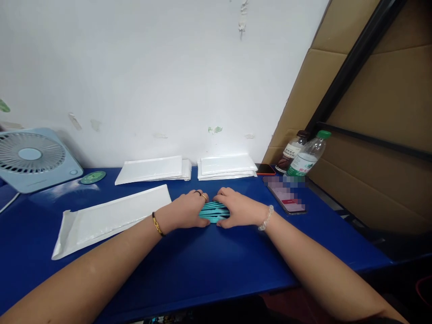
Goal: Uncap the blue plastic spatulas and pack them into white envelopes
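A small stack of flat turquoise pieces [213,210] lies between my hands at the middle of the blue table; their exact kind is hard to make out. My left hand [189,209] is closed on the stack's left end, with fingers over the back and thumb at the front. Gripping the right end the same way is my right hand [238,209]. The hands cover both ends of the stack. Just left of them, partly behind my left forearm, a white padded envelope [111,216] lies flat.
Two piles of white padded envelopes [151,170] [227,165] lie along the wall. A blue fan [37,155] and green disc [93,177] are at left. At right are a phone [286,195], another phone [266,169] and two bottles [307,157] [293,148]. The table's front edge [202,301] is near me.
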The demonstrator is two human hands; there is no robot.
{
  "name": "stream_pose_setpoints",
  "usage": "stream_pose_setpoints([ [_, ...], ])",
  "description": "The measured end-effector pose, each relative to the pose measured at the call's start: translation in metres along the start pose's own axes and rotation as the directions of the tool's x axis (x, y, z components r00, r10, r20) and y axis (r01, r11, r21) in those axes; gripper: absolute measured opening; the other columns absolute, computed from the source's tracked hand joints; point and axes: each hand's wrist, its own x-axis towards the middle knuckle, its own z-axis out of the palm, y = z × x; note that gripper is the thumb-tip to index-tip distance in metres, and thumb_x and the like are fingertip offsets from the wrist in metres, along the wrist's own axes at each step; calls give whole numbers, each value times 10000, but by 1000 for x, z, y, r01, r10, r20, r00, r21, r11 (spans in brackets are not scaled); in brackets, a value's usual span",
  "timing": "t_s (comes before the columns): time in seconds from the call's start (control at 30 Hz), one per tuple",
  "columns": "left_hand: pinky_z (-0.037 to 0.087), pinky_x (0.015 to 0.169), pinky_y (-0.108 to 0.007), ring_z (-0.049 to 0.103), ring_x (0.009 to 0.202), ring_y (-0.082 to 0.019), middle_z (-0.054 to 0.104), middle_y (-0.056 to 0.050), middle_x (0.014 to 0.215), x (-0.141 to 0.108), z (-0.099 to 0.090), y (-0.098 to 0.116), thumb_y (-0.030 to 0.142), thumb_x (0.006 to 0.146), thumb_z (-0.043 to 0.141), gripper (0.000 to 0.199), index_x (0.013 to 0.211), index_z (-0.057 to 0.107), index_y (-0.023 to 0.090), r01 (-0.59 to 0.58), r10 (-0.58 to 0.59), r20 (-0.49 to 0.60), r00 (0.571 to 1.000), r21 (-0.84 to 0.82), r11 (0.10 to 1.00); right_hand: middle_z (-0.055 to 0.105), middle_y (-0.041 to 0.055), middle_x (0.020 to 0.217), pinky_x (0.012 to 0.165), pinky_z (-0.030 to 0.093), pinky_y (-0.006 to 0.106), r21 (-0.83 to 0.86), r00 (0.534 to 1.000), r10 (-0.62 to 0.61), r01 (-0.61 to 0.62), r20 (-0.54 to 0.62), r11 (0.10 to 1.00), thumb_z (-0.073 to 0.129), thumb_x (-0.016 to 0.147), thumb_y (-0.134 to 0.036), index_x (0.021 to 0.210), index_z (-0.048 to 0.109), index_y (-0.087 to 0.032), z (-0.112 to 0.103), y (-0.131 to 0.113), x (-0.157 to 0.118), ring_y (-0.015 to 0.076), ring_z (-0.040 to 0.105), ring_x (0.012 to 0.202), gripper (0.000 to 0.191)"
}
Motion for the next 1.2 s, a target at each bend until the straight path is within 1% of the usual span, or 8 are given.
stream_pose_setpoints([
  [0.13, 484, 765, -348, 595, 834, -237, 621, -116, 924, -4, 6, 15, 221, 739, 512, 210, 918, 580, 135, -17, 22, -36, 999, 132, 991, 542, 98, 982, 768, 454, 308, -110, 999, -6, 11, 41, 994, 564, 752, -177, 964, 550, -136, 5, -17, 0, 205, 527, 886, 217],
  [0.47, 499, 680, -362, 627, 763, -255, 656, -116, 881, -2, 12, 24, 243, 731, 525, 190, 877, 594, 142, -18, 27, -64, 998, 132, 991, 591, 114, 970, 685, 462, 327, -285, 994, 106, -96, 18, 954, 583, 741, -237, 963, 510, -141, 16, -27, 9, 248, 586, 847, 252],
  [0.7, 463, 621, -298, 626, 733, -213, 658, -22, 831, -4, -27, 3, 408, 696, 628, 347, 989, 574, 231, 96, -118, -194, 974, -122, 988, 637, 90, 957, 646, 408, 293, -191, 985, 161, -170, -61, 967, 479, 844, -235, 1072, 458, -167, 4, -21, 11, 229, 621, 806, 239],
  [0.77, 481, 701, -304, 619, 865, -217, 654, -31, 951, -2, -38, -3, 532, 708, 612, 458, 1056, 555, 239, 53, -172, -306, 936, -361, 931, 633, 77, 949, 633, 382, 272, -142, 978, 186, -198, -95, 970, 459, 856, -227, 1041, 464, -179, 1, -17, 11, 213, 616, 792, 192],
  [0.87, 472, 854, -328, 533, 1122, -208, 568, -67, 1222, 6, -35, 1, 568, 892, 291, 488, 1199, 469, 233, -61, -386, -474, 791, -690, 721, 629, 61, 910, 616, 349, 257, -84, 965, 215, -229, -151, 970, 458, 839, -181, 1008, 465, -186, 0, -14, 11, 195, 600, 753, 169],
  [1.0, 450, 925, -341, 412, 1278, -181, 414, -54, 1406, 17, -22, 15, 464, 945, 20, 528, 1297, 356, 257, -148, -572, -449, 686, -856, 495, 628, 45, 867, 612, 335, 239, 15, 960, 212, -213, -181, 977, 489, 820, -158, 957, 481, -191, 4, -14, 12, 181, 587, 738, 141],
  [1.1, 441, 932, -340, 435, 1251, -192, 439, -53, 1381, 11, -38, 3, 490, 941, 66, 531, 1293, 383, 251, -95, -473, -463, 750, -782, 616, 626, 29, 830, 583, 325, 219, 106, 961, 194, -175, -200, 979, 469, 873, -213, 936, 494, -200, 5, -12, 12, 157, 575, 696, 69],
  [1.2, 420, 936, -344, 546, 1082, -229, 604, -55, 1155, -9, -67, -39, 583, 865, 333, 507, 1120, 576, 218, 70, -175, -189, 966, -460, 885, 625, 25, 819, 555, 305, 214, 105, 951, 204, -184, -234, 977, 458, 897, -261, 945, 506, -206, 3, -5, 11, 147, 557, 657, 86],
])
